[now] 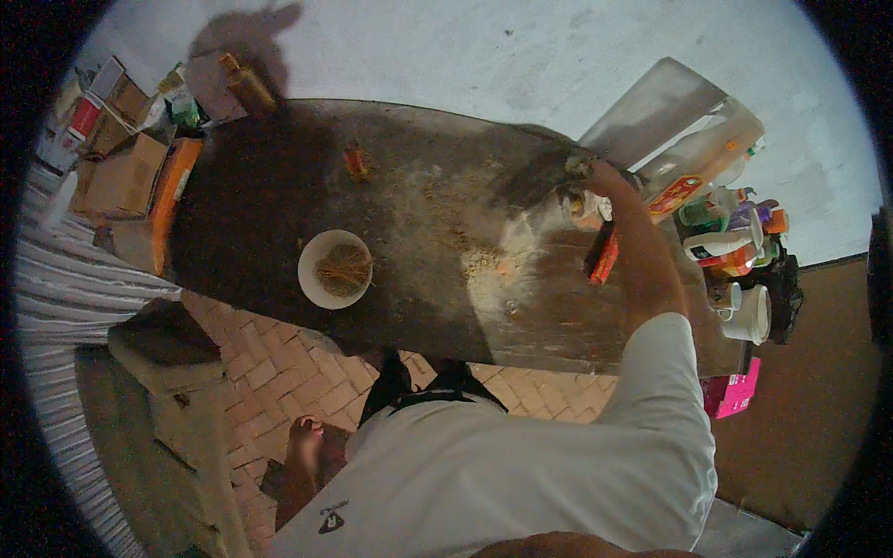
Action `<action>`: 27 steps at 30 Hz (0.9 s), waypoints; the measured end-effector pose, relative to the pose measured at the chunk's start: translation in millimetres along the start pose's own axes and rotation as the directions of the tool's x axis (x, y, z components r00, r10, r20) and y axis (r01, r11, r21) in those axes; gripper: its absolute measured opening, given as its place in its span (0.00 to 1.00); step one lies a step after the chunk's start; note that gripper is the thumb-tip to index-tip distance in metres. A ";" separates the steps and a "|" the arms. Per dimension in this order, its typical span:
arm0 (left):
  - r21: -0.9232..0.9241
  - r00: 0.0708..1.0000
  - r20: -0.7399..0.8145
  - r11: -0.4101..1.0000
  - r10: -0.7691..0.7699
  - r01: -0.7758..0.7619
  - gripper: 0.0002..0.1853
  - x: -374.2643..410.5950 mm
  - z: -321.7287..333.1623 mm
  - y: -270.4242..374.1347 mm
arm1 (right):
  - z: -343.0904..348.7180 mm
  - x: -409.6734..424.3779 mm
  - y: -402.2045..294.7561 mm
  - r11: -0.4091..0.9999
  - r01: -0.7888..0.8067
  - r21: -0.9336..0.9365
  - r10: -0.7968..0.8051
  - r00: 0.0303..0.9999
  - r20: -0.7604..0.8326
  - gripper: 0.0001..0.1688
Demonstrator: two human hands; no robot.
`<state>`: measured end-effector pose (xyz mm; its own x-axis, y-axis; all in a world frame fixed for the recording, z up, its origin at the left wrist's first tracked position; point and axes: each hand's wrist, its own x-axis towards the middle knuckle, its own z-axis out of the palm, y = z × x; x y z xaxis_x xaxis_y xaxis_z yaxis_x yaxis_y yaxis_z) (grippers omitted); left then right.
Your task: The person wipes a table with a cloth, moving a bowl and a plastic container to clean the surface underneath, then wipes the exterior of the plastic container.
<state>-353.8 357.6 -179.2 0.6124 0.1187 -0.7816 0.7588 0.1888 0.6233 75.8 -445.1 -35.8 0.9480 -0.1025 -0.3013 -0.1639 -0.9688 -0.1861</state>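
My right arm reaches over the dark table [418, 279]. My right hand [597, 180] is at its far right part, beside a leaning translucent plastic panel [652, 108]. A small, pale greenish item lies at its fingertips; whether the hand grips it is unclear. Just below are crumpled white material [593, 209] and a red packet [604, 258]. Pale powder and crumbs [499, 268] are spread across the tabletop. A white bowl [307, 268] with dry brown stalks stands to the left. What appears to be my left hand [307, 427] is low at the left, away from the table; its fingers are indistinct.
A small orange-red item [355, 160] stands towards the back. Cardboard boxes [122, 174] and a bottle [248, 84] are at the left end. Plastic bottles [722, 244], a white mug [729, 300] and a white tub [750, 314] crowd the right edge. The wall [446, 49] borders the back.
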 end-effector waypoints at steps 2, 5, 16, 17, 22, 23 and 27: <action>-0.034 1.000 0.010 0.999 -0.020 0.020 0.15 8.5 -4.3 -2.8 | -1.3 -11.4 -27.1 0.993 0.106 0.044 -0.105 0.994 -0.023 0.37; -0.059 0.999 0.034 0.998 -0.037 0.039 0.15 21.6 -7.4 -2.0 | -4.0 -29.1 -58.7 0.981 0.191 -0.027 -0.192 0.981 -0.043 0.37; -0.109 0.991 0.087 0.988 -0.099 0.108 0.13 47.7 -10.0 4.1 | 37.3 -81.1 -96.3 0.856 0.429 -0.289 -0.477 0.870 -0.121 0.29; -0.114 0.991 0.090 0.987 -0.100 0.111 0.13 47.8 -7.3 6.6 | 42.9 -91.5 -102.3 0.878 0.389 -0.279 -0.444 0.879 -0.172 0.28; -0.149 0.991 0.087 0.982 -0.106 0.118 0.12 50.9 4.7 11.5 | 65.2 -136.9 -123.7 0.954 0.228 -0.196 -0.280 0.911 -0.302 0.24; -0.158 0.990 0.091 0.980 -0.105 0.118 0.12 52.7 7.1 12.0 | 64.6 -142.7 -123.6 0.947 0.278 -0.159 -0.314 0.906 -0.283 0.23; -0.195 0.991 0.094 0.974 -0.100 0.117 0.11 60.1 16.0 22.5 | 60.0 -152.4 -111.1 0.925 0.374 -0.065 -0.378 0.890 -0.253 0.23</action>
<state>-296.4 353.4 -211.8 0.5514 0.0074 -0.8342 0.7674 0.3877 0.5107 -66.8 -308.3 -25.3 0.9752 0.2179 0.0390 0.2210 -0.9491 -0.2244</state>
